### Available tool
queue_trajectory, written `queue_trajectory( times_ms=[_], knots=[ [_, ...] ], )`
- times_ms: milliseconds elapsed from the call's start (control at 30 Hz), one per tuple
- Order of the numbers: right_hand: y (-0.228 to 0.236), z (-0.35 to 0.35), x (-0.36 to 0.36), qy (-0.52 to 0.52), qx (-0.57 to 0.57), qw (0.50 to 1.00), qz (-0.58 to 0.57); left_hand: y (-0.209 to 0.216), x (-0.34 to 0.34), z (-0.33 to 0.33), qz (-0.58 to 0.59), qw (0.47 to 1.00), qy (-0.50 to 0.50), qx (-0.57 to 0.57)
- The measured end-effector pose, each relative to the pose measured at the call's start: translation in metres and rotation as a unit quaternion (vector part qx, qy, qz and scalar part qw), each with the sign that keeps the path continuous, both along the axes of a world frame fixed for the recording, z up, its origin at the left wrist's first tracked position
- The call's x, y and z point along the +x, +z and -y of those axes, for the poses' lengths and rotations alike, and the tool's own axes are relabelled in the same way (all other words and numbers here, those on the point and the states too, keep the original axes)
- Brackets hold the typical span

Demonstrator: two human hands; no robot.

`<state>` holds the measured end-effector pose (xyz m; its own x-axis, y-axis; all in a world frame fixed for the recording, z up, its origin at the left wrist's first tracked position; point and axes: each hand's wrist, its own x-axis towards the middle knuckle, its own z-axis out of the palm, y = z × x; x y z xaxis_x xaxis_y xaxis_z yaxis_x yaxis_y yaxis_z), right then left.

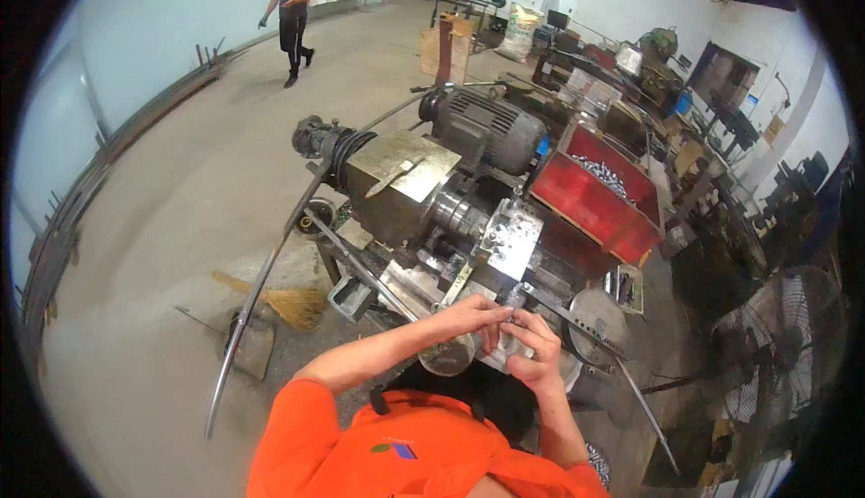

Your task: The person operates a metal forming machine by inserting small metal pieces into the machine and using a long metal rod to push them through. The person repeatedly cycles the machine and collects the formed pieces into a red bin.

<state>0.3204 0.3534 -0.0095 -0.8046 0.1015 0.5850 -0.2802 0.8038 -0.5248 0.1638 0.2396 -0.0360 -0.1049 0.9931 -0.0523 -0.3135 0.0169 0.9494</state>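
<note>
In front of my body, both hands meet over the near side of a small lathe-like machine (405, 167). My left hand (476, 316) has its fingers bent and pinched together at the tips. Fingers curled, my right hand (535, 347) touches the left fingertips. Whatever lies between them is too small and covered to make out. Just beyond the hands sits a shiny metal tool block (514, 239), with the round chuck (458, 213) to its left. A round metal cup (448, 359) shows beneath my left forearm.
A red bin (569, 199) of small metal parts (604, 174) stands at the machine's right, behind a round plate (596, 325). Long lever bars (257, 318) stick out left and right. A broom (293, 305), a fan (782, 354) and a walking person (295, 3) are around.
</note>
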Motion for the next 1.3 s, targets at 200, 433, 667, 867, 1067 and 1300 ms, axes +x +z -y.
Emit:
queue_trajectory(
  times_ms=[200,433,667,867,1067,1300],
  knots=[
    [-0.003,0.013,-0.019,0.014,0.01,1.0,-0.018,0.006,-0.009,0.014,-0.106,0.988,0.114,0.0],
    [0.007,0.006,-0.038,0.051,0.014,0.995,0.087,0.013,-0.02,0.014,-0.257,0.955,0.15,-0.012],
    [0.022,0.0,-0.074,0.088,0.084,0.985,0.123,0.019,-0.048,0.024,-0.362,0.917,0.164,-0.023],
    [0.023,-0.028,-0.119,0.064,0.144,0.981,0.113,0.051,-0.119,0.127,-0.424,0.852,0.268,-0.148],
    [0.026,-0.049,-0.21,-0.121,0.216,0.917,0.313,0.005,-0.182,0.309,-0.445,0.646,0.547,-0.293],
    [-0.002,-0.061,-0.228,-0.058,0.098,0.954,0.276,-0.033,-0.106,0.333,-0.196,0.72,0.591,-0.305]
  ],
)
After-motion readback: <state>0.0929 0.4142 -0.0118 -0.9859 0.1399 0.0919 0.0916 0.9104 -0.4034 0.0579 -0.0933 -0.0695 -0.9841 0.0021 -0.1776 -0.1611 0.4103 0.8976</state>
